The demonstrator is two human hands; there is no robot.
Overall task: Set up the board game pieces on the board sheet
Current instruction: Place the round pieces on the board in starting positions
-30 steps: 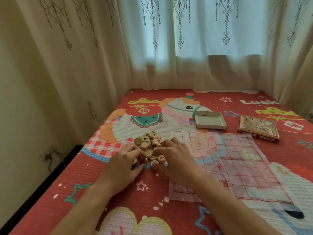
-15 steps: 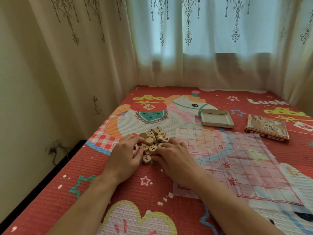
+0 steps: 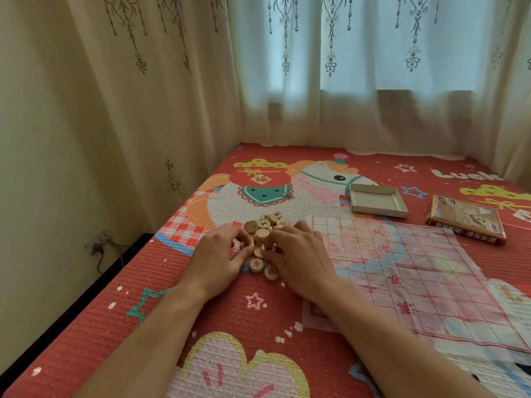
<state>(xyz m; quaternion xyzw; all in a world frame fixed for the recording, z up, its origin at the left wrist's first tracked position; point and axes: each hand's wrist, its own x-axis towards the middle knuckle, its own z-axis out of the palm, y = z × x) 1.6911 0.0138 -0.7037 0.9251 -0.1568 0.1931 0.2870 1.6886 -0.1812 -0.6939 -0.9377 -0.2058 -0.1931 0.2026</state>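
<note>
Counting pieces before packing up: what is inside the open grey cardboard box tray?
The shallow grey cardboard tray shows only its bare pale floor, nothing on it. Its near wall hides a thin strip of floor.

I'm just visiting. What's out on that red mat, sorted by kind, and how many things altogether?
Heap of pieces: 1 (too jumbled to count singly)
Board sheet: 1
Box parts: 2, tray and lid
Hands: 2, left hand and right hand
Total: 6

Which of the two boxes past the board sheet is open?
The plain white tray, left of the printed box, which shows its pictured top.
</note>
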